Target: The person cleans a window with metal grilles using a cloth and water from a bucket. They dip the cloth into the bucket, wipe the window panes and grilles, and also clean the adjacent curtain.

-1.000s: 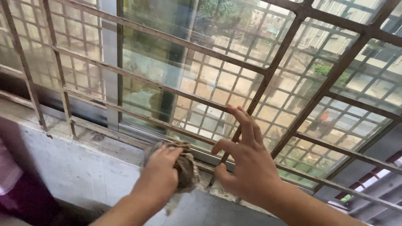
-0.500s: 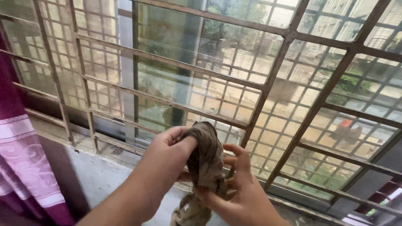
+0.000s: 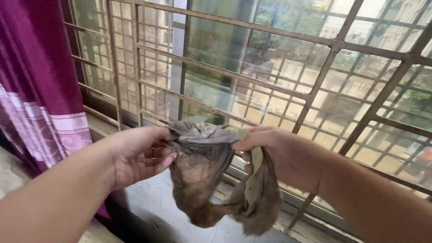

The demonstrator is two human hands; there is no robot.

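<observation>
the cloth (image 3: 211,175) hangs between the two hands, in front of the window grille (image 3: 315,85). the left hand (image 3: 135,155) grips its upper edge on the left, the right hand (image 3: 281,153) grips the same edge on the right, and the rest sags below them in two folds. behind the grille stands the window glass (image 3: 216,40). the window sill (image 3: 157,198) lies below the cloth and under the grille's foot. the curtain (image 3: 40,85) hangs at the far left, beside the grille's left end and behind the left forearm. the right forearm crosses the lower right corner in front of the grille.
</observation>
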